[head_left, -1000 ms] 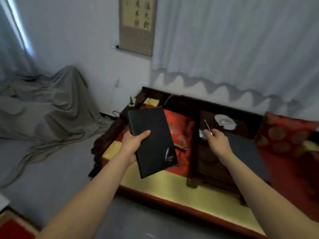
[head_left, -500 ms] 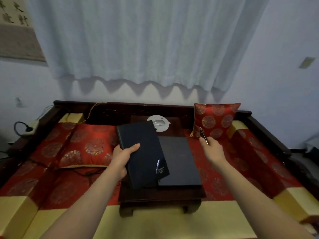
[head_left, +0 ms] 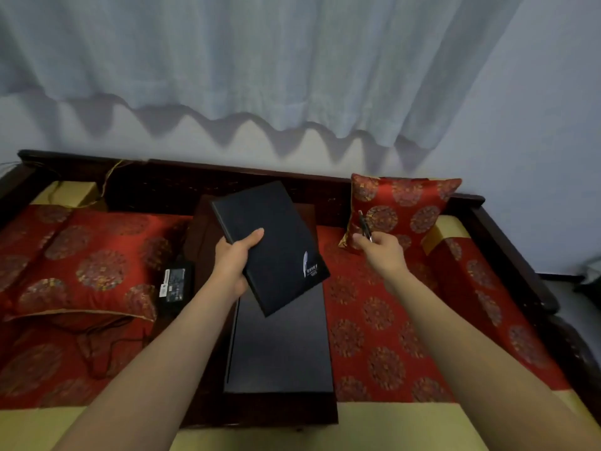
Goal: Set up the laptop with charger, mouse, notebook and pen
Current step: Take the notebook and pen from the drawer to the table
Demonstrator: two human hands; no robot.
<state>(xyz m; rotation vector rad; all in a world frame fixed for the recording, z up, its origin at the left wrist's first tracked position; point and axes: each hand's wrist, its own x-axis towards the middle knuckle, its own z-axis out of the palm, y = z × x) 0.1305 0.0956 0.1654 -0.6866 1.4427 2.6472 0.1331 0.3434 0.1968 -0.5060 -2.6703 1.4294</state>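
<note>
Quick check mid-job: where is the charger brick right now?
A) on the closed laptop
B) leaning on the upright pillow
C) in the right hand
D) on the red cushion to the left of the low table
D: the charger brick lies on the red cushion, left of the low table; the right hand grips only the pen.

The left hand (head_left: 234, 259) holds a black notebook (head_left: 271, 245) tilted above the closed laptop (head_left: 281, 346) on the low dark counter (head_left: 201, 236). The right hand (head_left: 382, 255) pinches a pen (head_left: 365, 225) before a red cushion (head_left: 406, 206). A charger (head_left: 174, 283) lies left of the counter.
</note>
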